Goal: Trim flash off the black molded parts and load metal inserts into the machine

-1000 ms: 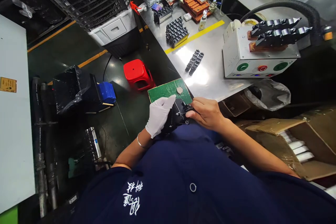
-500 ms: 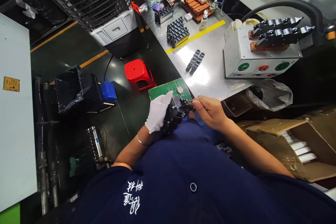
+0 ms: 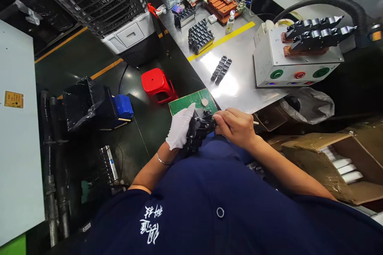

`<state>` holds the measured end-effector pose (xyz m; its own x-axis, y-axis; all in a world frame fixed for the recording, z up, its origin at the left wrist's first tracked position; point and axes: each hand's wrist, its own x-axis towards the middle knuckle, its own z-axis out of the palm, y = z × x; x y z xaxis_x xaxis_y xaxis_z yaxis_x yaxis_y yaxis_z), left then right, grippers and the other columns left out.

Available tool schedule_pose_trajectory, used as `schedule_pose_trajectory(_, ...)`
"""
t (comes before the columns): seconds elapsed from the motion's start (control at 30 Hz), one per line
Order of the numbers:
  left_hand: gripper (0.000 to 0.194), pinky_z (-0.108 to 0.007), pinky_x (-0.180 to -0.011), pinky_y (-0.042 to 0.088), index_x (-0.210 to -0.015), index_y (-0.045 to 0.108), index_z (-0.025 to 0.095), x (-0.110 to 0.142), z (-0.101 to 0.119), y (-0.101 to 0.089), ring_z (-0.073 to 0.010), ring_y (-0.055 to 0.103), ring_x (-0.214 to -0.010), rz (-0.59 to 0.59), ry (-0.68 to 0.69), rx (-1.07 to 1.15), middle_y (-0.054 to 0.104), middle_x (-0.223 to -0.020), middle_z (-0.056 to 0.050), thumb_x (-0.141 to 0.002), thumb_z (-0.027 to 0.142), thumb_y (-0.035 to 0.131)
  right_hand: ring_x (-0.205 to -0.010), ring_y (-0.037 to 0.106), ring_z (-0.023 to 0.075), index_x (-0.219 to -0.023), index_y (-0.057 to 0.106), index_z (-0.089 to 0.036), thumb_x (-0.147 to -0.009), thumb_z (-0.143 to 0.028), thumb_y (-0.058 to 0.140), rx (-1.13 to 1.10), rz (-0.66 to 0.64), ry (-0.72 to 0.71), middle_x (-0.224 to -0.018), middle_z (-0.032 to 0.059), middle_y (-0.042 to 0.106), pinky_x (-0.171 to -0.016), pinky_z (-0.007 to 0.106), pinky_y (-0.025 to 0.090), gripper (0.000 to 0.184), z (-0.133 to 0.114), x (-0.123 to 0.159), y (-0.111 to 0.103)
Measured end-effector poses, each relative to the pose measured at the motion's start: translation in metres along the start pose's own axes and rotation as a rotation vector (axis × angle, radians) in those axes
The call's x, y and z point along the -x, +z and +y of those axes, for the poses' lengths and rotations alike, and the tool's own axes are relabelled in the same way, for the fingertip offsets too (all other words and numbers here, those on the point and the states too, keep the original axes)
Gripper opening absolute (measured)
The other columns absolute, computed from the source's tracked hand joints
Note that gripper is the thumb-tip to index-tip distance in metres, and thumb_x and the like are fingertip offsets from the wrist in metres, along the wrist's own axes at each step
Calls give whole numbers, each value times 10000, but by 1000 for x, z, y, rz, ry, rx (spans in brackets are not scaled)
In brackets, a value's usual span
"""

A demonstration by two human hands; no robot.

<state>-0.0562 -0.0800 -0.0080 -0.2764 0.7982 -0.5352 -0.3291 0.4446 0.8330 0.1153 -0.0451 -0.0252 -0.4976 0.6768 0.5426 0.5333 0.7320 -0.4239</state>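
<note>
My left hand (image 3: 179,129), in a white glove, is wrapped round a black plastic part (image 3: 197,129) held over my lap. My bare right hand (image 3: 236,125) is closed in a pinch on a thin pale stick (image 3: 255,122) whose end pokes out to the right; its fingertips press against the top of the black part. Just beyond both hands a green board (image 3: 191,101) with a small grey disc on it lies on the near corner of the metal table (image 3: 239,83).
On the table are two black ribbed strips (image 3: 222,69), a block of black parts (image 3: 200,36), an orange fixture (image 3: 224,4) and a white control box (image 3: 291,65) with green and red buttons. A red stool (image 3: 157,83) stands on the floor; an open cardboard box (image 3: 329,159) is at right.
My right hand has shifted slightly left and up onto the black part, and the stick's end now shows at its right. The left hand keeps its hold.
</note>
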Motion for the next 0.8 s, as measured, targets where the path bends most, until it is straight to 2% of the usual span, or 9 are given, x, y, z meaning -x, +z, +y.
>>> schedule_pose_trajectory(0.37,489,-232,-488,376,-579,538,173,-2,-4,-2,-80,458,-469,44,-15,-18,534,-509,32,-687,605,739,-536,516,110,-731,638,-181,-996,-317,441,-185,-158,17,-576,4,589,-542,240,391,357,2,4,0)
schedule_pose_trajectory(0.53,525,-225,-481,363,-549,488,182,2,0,1,-77,453,-475,9,13,22,500,-500,41,-663,624,747,-508,505,92,-688,587,-183,-999,-308,436,-467,-231,15,-573,-10,565,-518,217,395,368,5,0,-5)
schedule_pose_trajectory(0.7,533,-221,-478,367,-553,502,176,4,3,2,-69,442,-474,19,31,52,507,-518,39,-646,637,753,-517,502,105,-729,615,-180,-989,-311,452,-332,-115,57,-578,5,574,-525,236,375,334,4,0,-6)
schedule_pose_trajectory(0.8,515,-219,-482,375,-567,530,170,3,0,0,-68,449,-472,37,57,65,518,-519,39,-653,625,755,-528,507,101,-684,595,-179,-991,-339,448,-316,-214,84,-590,8,587,-537,234,372,377,3,-1,-9)
